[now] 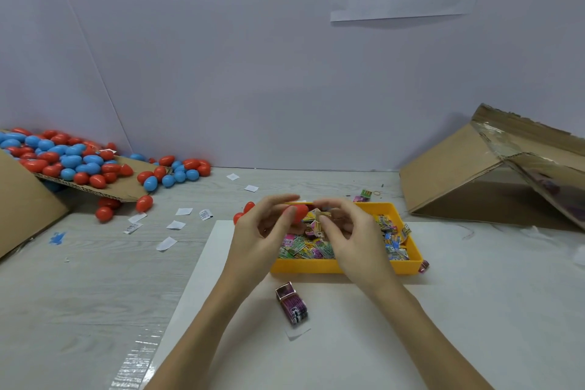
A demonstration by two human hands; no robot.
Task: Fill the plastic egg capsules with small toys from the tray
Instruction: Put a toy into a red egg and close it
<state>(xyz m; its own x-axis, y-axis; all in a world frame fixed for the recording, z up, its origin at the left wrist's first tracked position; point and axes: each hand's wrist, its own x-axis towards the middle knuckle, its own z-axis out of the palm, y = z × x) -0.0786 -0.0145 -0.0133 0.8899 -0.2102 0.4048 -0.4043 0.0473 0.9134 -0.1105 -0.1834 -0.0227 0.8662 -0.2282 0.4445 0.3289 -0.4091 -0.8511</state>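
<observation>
My left hand (264, 225) grips a red egg capsule (299, 213) above the yellow tray (348, 266). Just to its right, my right hand (351, 231) pinches a small toy packet (323, 218) close to the capsule. The tray holds several colourful small toy packets (311, 247). Two more red capsule pieces (243, 212) lie on the table behind my left hand. A purple toy packet (292, 302) lies on the white sheet in front of the tray.
A pile of red and blue egg capsules (72, 161) spills over a cardboard flap at the far left. A tipped cardboard box (493, 174) lies at the right. White paper slips (172, 225) are scattered on the grey table. A white sheet (348, 326) lies under the tray.
</observation>
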